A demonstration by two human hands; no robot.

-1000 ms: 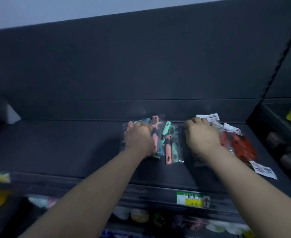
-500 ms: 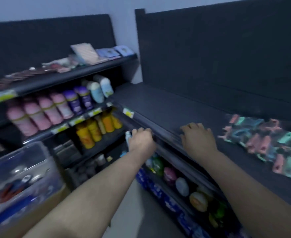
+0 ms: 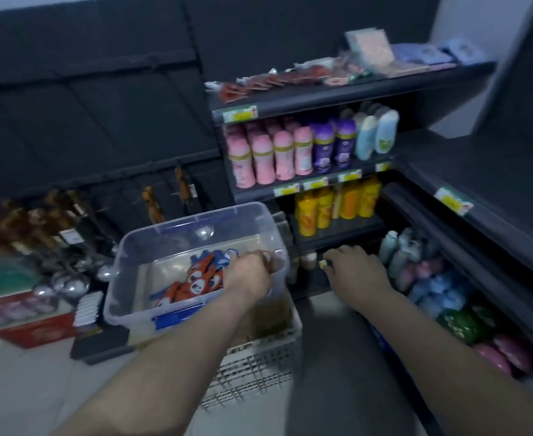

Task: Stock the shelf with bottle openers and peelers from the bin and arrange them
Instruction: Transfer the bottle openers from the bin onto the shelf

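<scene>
Apparently at the fetching step, away from the dark shelf (image 3: pixel 494 228) on the right and over the clear plastic bin (image 3: pixel 139 262) at the lower middle. Of the shelf, only the long front edge with a yellow-green price label (image 3: pixel 453 201) and a bare dark part of the top in view; no openers or peelers visible there from this angle.

Bin standing on a white lattice crate (image 3: pixel 258 363) on the floor (image 3: pixel 23 388), near the racks of bottles (image 3: pixel 274 158); transparent walls, mostly vacant inside. At its bottom, toward the right, a small heap of flat packets (image 3: pixel 192 284), red-orange and blue with white marks; too blurred to say whether openers or peelers. Probably light and slippery in their film, easy to slide over each other.

Left hand (image 3: pixel 249 276) inside the bin at the right wall, touching or just beside the heap, fingers curled; gripping a packet, the rim, or nothing, impossible to tell. Right hand (image 3: pixel 358 269) outside the bin, hanging in the air before the lowest rack, fingers loosely bent, holding nothing as far as visible.

Next, in my judgement: close on several packets together, lift them clear of the high wall without catching the rim, bring them to the shelf top, lay them flat in rows. Some risk of dropping loose ones on the way.
</scene>
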